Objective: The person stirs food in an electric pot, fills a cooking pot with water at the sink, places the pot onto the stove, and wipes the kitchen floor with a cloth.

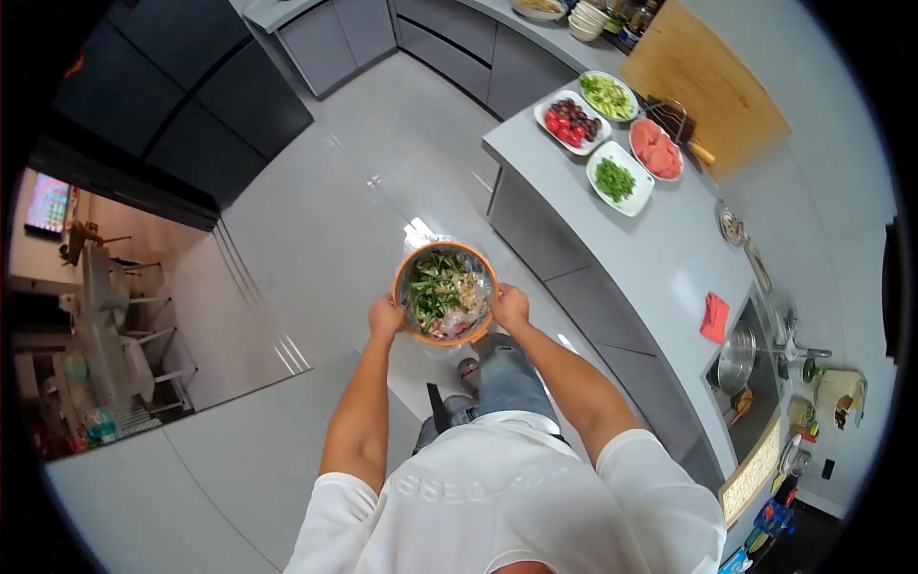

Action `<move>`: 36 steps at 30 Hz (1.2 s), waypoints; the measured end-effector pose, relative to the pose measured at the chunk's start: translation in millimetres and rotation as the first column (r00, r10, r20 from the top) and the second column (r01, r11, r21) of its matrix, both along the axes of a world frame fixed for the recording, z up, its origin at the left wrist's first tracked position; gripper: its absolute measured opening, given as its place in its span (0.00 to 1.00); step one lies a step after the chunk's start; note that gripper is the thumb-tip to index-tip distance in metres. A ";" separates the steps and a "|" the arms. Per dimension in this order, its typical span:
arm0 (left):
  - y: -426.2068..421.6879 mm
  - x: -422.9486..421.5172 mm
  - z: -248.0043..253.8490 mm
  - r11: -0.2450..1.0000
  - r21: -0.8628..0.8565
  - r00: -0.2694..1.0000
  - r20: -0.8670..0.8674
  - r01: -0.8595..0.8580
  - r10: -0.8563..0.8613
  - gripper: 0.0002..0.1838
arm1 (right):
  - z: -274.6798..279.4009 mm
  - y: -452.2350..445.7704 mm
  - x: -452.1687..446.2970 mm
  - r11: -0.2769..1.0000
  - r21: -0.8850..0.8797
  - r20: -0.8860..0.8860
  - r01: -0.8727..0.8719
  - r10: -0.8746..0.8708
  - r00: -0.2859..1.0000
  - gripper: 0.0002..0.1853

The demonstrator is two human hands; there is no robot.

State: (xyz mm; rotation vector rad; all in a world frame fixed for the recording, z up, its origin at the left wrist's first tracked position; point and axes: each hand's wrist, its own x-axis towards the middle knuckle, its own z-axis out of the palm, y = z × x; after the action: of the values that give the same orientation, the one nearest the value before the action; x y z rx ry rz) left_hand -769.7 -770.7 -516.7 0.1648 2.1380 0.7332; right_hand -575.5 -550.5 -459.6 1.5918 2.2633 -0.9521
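Observation:
An orange-rimmed round bin [397, 273] is held up in front of my body, above the floor. Shiny clear plastic lines its inside and shows past the far rim. Green vegetable scraps [438, 287], pale bits and something pinkish lie in it. My left hand [385, 318] is closed on the rim at the left side. On the opposite side, my right hand [510, 306] grips the rim, its fingers partly hidden. The bin's outer wall and base are mostly out of sight beneath the rim.
To the right runs a grey counter [631, 258] with plates of red and dark fruit [572, 122], chopped greens [614, 179] and pink slices [656, 150]. A red cloth [714, 318] lies near the sink, which holds a metal pot [736, 357]. Dark cabinets [172, 105] stand far left.

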 end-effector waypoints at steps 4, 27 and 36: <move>-3.2 -114.8 -8.4 0.998 0.056 0.986 -0.164 0.035 -0.026 0.15 | -3.3 5.3 -108.5 1.000 -0.012 -0.076 -0.007 0.006 0.997 0.17; 355.7 -523.1 -191.0 0.896 0.054 0.894 -0.119 0.440 -0.432 0.15 | -215.0 235.7 -446.7 0.889 0.095 -0.074 0.447 -0.441 0.894 0.14; 449.7 -599.1 -327.4 0.889 0.024 0.885 -0.100 0.458 -0.454 0.16 | -363.3 307.2 -522.6 0.845 0.047 -0.037 0.533 -0.532 0.846 0.13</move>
State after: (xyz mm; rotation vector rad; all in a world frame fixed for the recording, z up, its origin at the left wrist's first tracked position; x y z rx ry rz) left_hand -1368.8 -320.9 -844.1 0.7158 2.0537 0.5015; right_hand -1098.2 -243.4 -822.8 2.3146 1.8936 -1.0284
